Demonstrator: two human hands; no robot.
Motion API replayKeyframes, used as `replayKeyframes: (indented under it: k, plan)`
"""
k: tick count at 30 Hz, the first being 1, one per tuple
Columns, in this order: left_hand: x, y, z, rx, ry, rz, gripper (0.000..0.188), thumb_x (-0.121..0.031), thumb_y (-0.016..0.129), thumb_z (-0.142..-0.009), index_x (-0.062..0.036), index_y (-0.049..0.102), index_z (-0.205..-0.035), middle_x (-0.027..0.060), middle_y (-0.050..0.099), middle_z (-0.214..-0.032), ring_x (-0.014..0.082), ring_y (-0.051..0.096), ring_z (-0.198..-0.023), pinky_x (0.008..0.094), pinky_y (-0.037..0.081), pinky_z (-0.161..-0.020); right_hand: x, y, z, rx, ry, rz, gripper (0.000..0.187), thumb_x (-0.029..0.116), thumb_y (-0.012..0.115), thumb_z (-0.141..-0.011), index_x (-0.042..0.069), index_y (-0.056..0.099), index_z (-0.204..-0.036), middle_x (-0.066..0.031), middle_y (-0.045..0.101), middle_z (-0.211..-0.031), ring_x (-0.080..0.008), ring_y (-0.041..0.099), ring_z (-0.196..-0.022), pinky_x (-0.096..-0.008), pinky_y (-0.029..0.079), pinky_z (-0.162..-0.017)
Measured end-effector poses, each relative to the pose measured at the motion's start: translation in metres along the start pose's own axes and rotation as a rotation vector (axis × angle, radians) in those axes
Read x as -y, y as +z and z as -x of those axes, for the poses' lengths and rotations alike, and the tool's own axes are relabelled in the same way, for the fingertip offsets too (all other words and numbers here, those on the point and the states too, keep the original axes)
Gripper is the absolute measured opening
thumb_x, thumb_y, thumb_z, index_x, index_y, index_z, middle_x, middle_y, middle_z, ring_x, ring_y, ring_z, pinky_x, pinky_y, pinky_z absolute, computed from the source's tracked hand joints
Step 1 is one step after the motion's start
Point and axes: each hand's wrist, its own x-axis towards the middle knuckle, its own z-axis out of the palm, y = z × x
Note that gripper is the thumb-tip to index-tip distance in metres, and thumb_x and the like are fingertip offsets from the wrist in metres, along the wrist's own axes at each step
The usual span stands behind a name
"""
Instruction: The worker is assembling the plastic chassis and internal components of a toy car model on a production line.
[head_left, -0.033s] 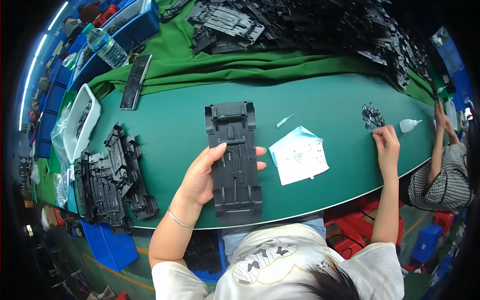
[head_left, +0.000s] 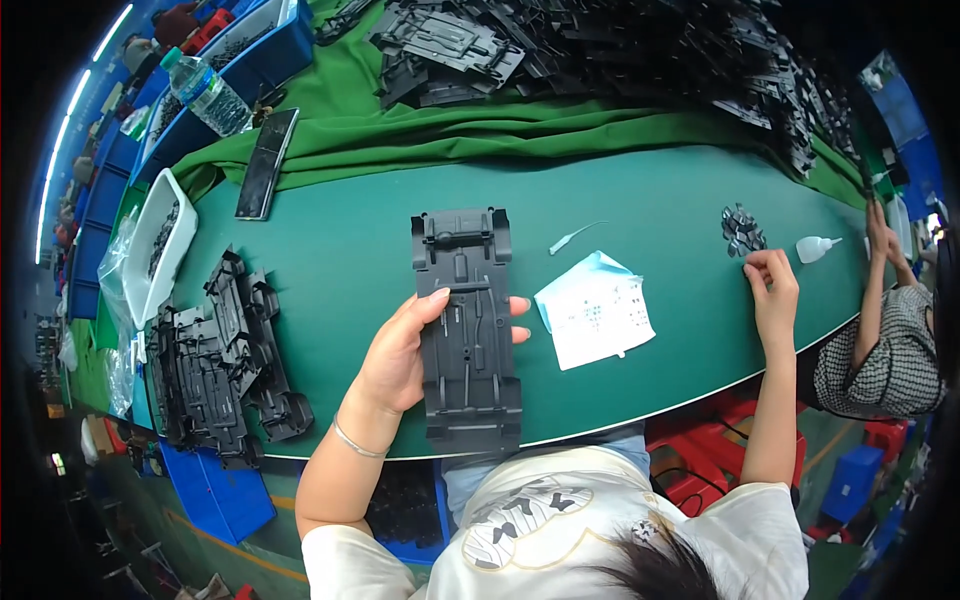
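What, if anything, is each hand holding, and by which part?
The left hand holds a dark plastic part across its middle. Whether the right hand holds anything cannot be told.

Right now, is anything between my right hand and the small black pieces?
Nothing visible: your right hand is at the near edge of the small black pieces; the white bottle sits right of them.
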Motion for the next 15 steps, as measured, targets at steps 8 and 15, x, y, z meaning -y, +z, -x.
replayKeyframes:
  k: [8, 15]
  plan:
    - [0.003, 0.01, 0.003, 0.019, -0.004, -0.078, 0.042, -0.021, 0.037, -0.083, 0.0055, 0.034, -0.115, 0.027, 0.044, -0.11, 0.0349, 0.052, -0.094, 0.0391, 0.045, -0.077, -0.011, -0.008, 0.005, 0.0, 0.099, 0.085, 0.013, 0.003, 0.058, -0.07, 0.0, 0.045, -0.073, -0.0123, 0.048, -0.069, -0.0238, 0.048, -0.06, -0.0301, 0.04, -0.057]
    - [0.018, 0.018, 0.011, -0.051, -0.069, -0.094, 0.042, -0.022, 0.037, -0.082, 0.0097, 0.036, -0.109, 0.0299, 0.047, -0.104, 0.0369, 0.054, -0.088, 0.0401, 0.048, -0.072, 0.023, -0.009, 0.01, 0.321, 0.502, -1.079, 0.01, 0.01, 0.053, -0.079, 0.002, 0.048, -0.085, -0.0039, 0.054, -0.068, -0.0076, 0.052, -0.056, -0.017, 0.04, -0.049]
